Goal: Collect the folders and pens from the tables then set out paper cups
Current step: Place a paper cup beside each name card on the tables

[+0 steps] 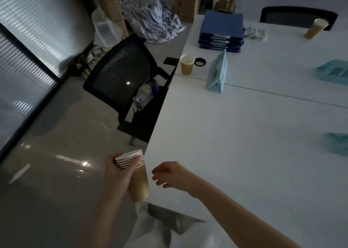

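Right now the left hand (118, 169) grips a stack of nested paper cups (134, 169) at lower centre, fingers wrapped round its rims, just off the white table (235, 134) edge. Beside it, the right hand (169, 174) hovers empty, fingers loosely curled and apart. Upper centre, one paper cup (187, 64) stands near stacked blue folders (221, 33).

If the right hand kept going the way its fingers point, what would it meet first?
Probably the stack of brown paper cups held in the left hand; the right hand reaches leftward toward it, though depth is unclear.
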{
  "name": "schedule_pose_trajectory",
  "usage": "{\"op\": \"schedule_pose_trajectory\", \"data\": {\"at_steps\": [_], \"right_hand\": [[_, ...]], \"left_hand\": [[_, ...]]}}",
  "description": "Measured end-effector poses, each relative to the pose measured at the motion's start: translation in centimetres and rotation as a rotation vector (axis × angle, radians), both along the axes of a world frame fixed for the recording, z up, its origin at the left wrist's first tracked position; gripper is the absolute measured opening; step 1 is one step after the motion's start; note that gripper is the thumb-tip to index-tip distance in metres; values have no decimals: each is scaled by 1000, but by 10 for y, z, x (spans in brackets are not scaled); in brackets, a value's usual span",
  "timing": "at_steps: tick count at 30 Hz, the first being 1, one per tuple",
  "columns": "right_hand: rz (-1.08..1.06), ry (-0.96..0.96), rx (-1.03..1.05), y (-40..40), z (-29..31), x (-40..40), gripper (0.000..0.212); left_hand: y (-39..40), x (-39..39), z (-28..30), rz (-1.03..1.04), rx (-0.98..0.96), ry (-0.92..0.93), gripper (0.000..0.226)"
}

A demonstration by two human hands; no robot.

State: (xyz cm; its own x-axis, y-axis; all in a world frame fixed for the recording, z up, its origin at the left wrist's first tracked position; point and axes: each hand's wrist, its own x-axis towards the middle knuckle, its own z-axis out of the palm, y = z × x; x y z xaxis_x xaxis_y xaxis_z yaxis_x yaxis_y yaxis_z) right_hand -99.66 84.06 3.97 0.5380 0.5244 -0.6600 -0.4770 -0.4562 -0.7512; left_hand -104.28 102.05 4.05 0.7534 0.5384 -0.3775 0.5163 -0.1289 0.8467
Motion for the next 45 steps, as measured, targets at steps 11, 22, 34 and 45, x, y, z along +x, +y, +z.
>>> {"op": "schedule_pose_trajectory", "data": {"at_steps": [11, 22, 34, 45], "right_hand": [[-314, -128, -129, 104, -29, 183, 50], [-865, 117, -203, 179, -153, 317, 52], [-1239, 430, -102, 191, -307, 388, 48], [-1309, 519, -79, 192, -315, 386, 47]], "left_hand": [[83, 250, -46, -152, -288, 143, 80], [115, 440, -137, -613, -371, 330, 45], [94, 516, -310, -741, -128, 448, 69], [103, 495, -337, -925, 18, 550, 88]]}}
